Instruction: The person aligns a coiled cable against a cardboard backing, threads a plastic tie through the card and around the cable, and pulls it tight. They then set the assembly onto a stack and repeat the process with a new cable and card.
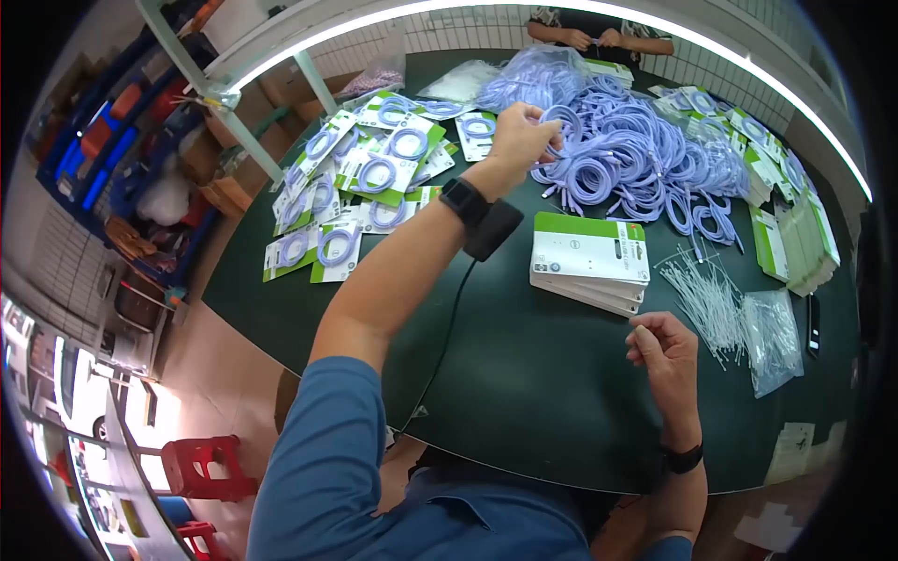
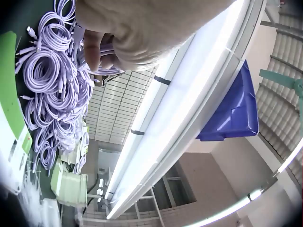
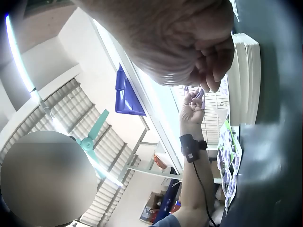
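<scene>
At the edge of the pile of lilac cables, my left hand grips a coiled lilac cable. In the left wrist view, curled fingers wrap around that coil, which is partly hidden by the hand. My right hand hovers by the near right corner of a stack of white and green cards. Its fingers are loosely curled and nothing shows between them. The right wrist view shows this hand close beside the card stack's edge.
Carded cables lie heaped on the left. White zip ties and a clear bag are at the right, near more cards and a phone. A lamp bar crosses above; another person's hands are opposite.
</scene>
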Demonstrator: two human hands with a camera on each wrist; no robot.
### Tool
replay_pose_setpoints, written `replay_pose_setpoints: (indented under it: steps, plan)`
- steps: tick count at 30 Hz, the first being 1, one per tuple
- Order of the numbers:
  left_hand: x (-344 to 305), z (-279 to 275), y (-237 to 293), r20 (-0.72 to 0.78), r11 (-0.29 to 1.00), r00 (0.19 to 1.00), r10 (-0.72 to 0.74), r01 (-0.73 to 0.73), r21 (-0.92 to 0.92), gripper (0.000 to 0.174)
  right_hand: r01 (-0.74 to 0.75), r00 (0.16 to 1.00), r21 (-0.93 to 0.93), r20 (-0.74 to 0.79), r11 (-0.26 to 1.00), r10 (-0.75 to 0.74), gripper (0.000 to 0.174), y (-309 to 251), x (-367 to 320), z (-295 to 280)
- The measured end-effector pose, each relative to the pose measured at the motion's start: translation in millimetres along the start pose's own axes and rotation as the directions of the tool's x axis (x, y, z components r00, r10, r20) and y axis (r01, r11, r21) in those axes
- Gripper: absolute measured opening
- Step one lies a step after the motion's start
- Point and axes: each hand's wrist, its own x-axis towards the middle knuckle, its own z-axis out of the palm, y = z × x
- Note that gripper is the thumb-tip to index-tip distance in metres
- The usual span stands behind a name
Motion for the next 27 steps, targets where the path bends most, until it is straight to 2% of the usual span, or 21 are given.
replay_pose_setpoints:
  steps: [2, 4, 6, 8, 9, 11, 12, 14, 15, 18, 19, 22, 27]
  plan:
    - [-30, 13, 17, 0.021, 0.988, 0.998, 0.057, -0.053, -0.144, 0.036, 0.012, 1.000, 0.015, 0.019, 1.000, -0.012, 0.013, -5, -2, 1]
    - [-73, 24, 43, 0.181, 0.976, 0.983, 0.011, 0.028, -0.214, 0.033, 0.017, 0.999, 0.057, 0.027, 0.998, -0.018, 0.014, -8, -4, 2]
    - [-98, 27, 48, 0.310, 0.975, 0.950, 0.031, 0.039, -0.217, 0.028, 0.040, 0.998, 0.110, 0.034, 0.993, -0.044, 0.016, -8, -5, 1]
    - [-119, 39, 45, 0.130, 0.968, 0.972, 0.197, -0.172, -0.182, 0.025, 0.042, 0.999, 0.118, 0.011, 0.992, -0.043, 0.017, -6, -5, 2]
    - [-127, 41, 43, 0.158, 0.967, 0.968, 0.194, -0.162, -0.195, 0.025, 0.045, 0.998, 0.120, 0.031, 0.992, -0.049, 0.020, -6, -5, 2]
    - [-139, 43, 42, 0.068, 0.940, 0.990, 0.123, -0.094, -0.328, 0.026, 0.051, 0.998, 0.124, 0.028, 0.991, -0.055, 0.022, -7, -3, 5]
    - [-148, 44, 43, 0.095, 0.939, 0.988, 0.122, -0.084, -0.333, 0.026, 0.059, 0.998, 0.160, 0.012, 0.985, -0.062, 0.024, -9, -2, 7]
    - [-168, 48, 40, 0.280, 0.913, 0.959, -0.034, 0.143, -0.382, 0.029, 0.065, 0.998, 0.225, -0.023, 0.972, -0.061, 0.027, -9, -4, 8]
    - [-177, 51, 37, 0.375, 0.882, 0.921, -0.109, 0.264, -0.391, 0.030, 0.050, 0.998, 0.216, -0.051, 0.975, -0.040, 0.027, -11, -7, 8]
    - [-192, 57, 29, 0.475, 0.812, 0.859, -0.193, 0.411, -0.414, 0.033, 0.137, 0.990, 0.362, -0.078, 0.922, -0.117, 0.030, -21, -13, 6]
    - [-194, 58, 25, 0.504, 0.779, 0.833, -0.227, 0.466, -0.419, 0.035, 0.122, 0.991, 0.349, -0.086, 0.929, -0.098, 0.030, -20, -14, 4]
    - [-191, 57, 18, 0.566, 0.707, 0.783, -0.257, 0.552, -0.443, 0.035, 0.066, 0.998, 0.272, 0.005, 0.960, -0.070, 0.031, -18, -12, 0]
    - [-190, 59, 12, 0.599, 0.632, 0.732, -0.323, 0.638, -0.439, 0.034, 0.020, 1.000, 0.279, -0.001, 0.960, -0.020, 0.032, -14, -10, 1]
